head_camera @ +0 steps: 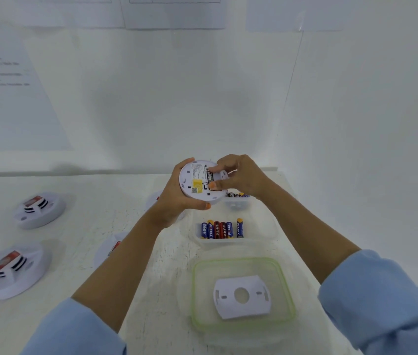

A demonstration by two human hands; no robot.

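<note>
Head view: cradling smoke detector (194, 178) in left hand (174, 203), pinching its battery (210, 177) with right hand (241, 175), seemingly mid-seating; next, press it flush, terminals aligned.

Bright, even light washes the white bench (82, 224) and wall (228, 73) pale; a soft shadow lies on the wall. Wide-angle distortion bends the edges, blurring the left smoke detectors (13, 270).

We saw everything through a single wide-angle camera worn on the head, facing forward and down over the bench (79, 190). It sat close above the forearms. The left hand (177, 198) and right hand (241, 178) fell near mid-view, and the white wall (202, 98) filled the upper half.
</note>
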